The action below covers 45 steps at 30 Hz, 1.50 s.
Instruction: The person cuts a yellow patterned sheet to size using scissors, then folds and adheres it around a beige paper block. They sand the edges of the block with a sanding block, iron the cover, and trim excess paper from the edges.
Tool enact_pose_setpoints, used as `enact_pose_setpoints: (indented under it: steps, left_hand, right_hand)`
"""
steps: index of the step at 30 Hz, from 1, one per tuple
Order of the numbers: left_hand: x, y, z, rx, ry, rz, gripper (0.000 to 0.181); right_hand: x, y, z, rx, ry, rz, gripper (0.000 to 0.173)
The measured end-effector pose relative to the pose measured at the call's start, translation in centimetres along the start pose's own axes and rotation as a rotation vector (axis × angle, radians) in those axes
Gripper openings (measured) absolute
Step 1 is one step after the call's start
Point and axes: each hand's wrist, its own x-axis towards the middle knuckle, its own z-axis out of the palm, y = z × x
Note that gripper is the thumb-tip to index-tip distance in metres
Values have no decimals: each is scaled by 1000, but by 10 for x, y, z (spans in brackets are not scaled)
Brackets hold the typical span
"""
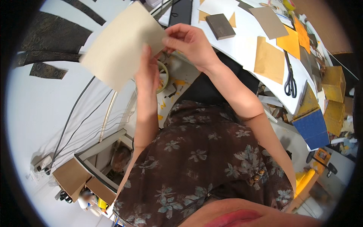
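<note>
A stiff, pale cream sheet (pixel 122 45), which could be card or leather, is held up in front of me at the upper left. My left hand (pixel 147 69) grips its lower edge, thumb on the near face and fingers behind. At the sheet's right corner, the thumb and fingers of my right hand (pixel 191 46) pinch the edge. The fingertips there are partly hidden and slightly blurred. Below the sheet, a round green-rimmed bin (pixel 166 76) shows between my forearms.
The white worktable (pixel 244 48) curves along the right. On it lie a dark rectangular block (pixel 220 26), a tan sheet (pixel 269 61), black-handled scissors (pixel 289 82) and orange pieces (pixel 289 41). Dark textured pieces (pixel 54 34) hang on the left wall, above cables (pixel 75 105). Scraps litter the floor.
</note>
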Motion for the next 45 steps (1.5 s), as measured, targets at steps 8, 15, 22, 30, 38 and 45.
enact_pose_setpoints:
  steps: [8,15,22,30,38,45]
  left_hand:
    - [15,22,-12,167,-77,87,44]
    - [6,32,-30,152,126,174,43]
    - [-1,42,-33,53,187,253,46]
    - [-5,54,-42,60,226,292,43]
    - [-6,58,-38,115,276,279,41]
    - [-8,51,-37,191,185,322,47]
  right_hand:
    - [5,10,-131,-1679,498,-48,56]
    - [2,-16,-58,-1107,410,-603,56]
    - [19,51,7,-798,-32,-743,58]
    - [17,46,26,-740,29,-751,57]
    - [21,13,42,-734,36,-702,50]
    - [49,8,36,-606,-112,-650,58]
